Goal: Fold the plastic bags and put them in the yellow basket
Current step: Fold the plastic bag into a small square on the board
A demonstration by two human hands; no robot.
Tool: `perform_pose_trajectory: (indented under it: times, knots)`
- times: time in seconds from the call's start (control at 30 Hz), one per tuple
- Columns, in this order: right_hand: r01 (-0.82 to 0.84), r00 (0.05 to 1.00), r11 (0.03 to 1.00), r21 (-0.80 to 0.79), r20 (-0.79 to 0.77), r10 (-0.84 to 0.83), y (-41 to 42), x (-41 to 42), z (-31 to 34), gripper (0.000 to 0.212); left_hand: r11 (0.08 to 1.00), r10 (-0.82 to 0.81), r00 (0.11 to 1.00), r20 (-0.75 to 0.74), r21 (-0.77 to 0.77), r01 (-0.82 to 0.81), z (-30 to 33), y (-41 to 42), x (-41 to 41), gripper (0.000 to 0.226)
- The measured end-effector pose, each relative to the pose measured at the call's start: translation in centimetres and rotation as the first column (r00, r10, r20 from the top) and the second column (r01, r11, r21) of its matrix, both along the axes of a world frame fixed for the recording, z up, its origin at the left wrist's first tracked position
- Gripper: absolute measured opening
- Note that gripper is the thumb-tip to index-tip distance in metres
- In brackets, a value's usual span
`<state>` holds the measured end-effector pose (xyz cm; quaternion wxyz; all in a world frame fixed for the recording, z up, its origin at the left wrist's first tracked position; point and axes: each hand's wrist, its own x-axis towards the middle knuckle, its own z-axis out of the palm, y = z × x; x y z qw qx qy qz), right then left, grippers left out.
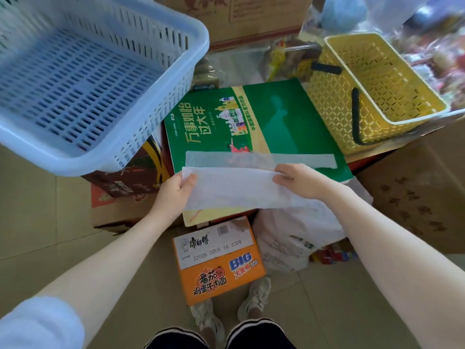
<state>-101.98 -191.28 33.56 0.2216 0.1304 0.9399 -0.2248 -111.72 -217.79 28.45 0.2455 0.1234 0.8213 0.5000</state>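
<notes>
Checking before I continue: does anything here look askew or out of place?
The blue basket sits tilted, overhanging the brown box. The yellow basket is empty. Both hands, left and right, hold the white plastic bag.

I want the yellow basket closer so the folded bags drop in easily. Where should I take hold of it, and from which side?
Grip the near black handle of the yellow basket, reaching with the right hand, which is nearer but currently pinches the plastic bag. That handle hangs down outside the basket's near wall, so come from the front and hook your fingers under it. The far handle lies across the rim.
</notes>
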Motion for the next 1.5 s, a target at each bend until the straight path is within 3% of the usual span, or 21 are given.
perform_pose_trajectory:
  times: [0.1, 0.27, 0.4, 0.57, 0.83, 0.9, 0.97, 1.03, 1.17, 1.37, 1.5]
  knots:
    - [-0.028, 0.999, 0.997, 0.074, 0.036, 0.025, 0.9, -2.9, -1.1, 0.021, 0.986, 0.019, 0.995, -0.103, -0.162, -0.035, -0.7, 1.1, -0.7, 0.037]
    - [-0.107, 0.990, 0.910, 0.400, -0.039, 0.134, 1.8, -6.2, -3.7, 0.028, 0.900, -0.026, 0.952, -0.304, -0.423, -0.110, -1.8, 3.1, -1.9, 0.024]
    - [-0.102, 0.986, 0.901, 0.421, -0.078, 0.148, 1.8, -7.4, -6.0, 0.028, 0.788, -0.137, 0.892, -0.431, -0.593, -0.165, -2.3, 4.1, -2.5, 0.020]
    - [-0.021, 0.989, 0.936, 0.351, -0.132, 0.071, 2.2, -7.7, -7.1, 0.025, 0.699, -0.211, 0.863, -0.460, -0.688, -0.196, -2.6, 4.2, -2.4, 0.021]
    - [0.004, 0.985, 0.930, 0.367, -0.161, 0.059, 1.7, -7.7, -7.5, 0.027, 0.668, -0.198, 0.824, -0.531, -0.688, -0.283, -3.1, 3.5, -1.2, 0.026]
    - [0.019, 0.984, 0.926, 0.378, -0.170, 0.049, 1.4, -7.6, -7.6, 0.027, 0.648, -0.283, 0.759, -0.587, -0.700, -0.299, -2.8, 3.7, -1.4, 0.038]
    - [0.030, 0.982, 0.915, 0.403, -0.182, 0.048, 1.1, -7.3, -7.7, 0.027, 0.680, -0.438, 0.608, -0.663, -0.686, -0.259, -3.1, 4.4, -1.9, 0.042]
    - [0.028, 0.983, 0.901, 0.432, -0.174, 0.053, 0.7, -7.1, -7.9, 0.027, 0.712, -0.555, 0.526, -0.645, -0.695, -0.101, -3.8, 4.9, -2.4, 0.044]
    - [0.053, 0.982, 0.890, 0.453, -0.184, 0.035, 0.6, -6.9, -8.0, 0.025, 0.684, -0.564, 0.718, -0.408, -0.718, 0.130, -4.8, 4.1, -2.8, 0.072]
    - [0.190, 0.976, 0.891, 0.411, -0.180, -0.125, 2.6, -6.0, -7.6, 0.022, 0.632, -0.629, 0.679, -0.378, -0.757, 0.165, -5.3, 3.9, -3.5, 0.092]
    - [0.233, 0.972, 0.854, 0.465, -0.132, -0.194, 3.8, -5.3, -7.3, 0.023, 0.597, -0.631, 0.704, -0.327, -0.784, 0.170, -5.4, 4.1, -3.8, 0.102]
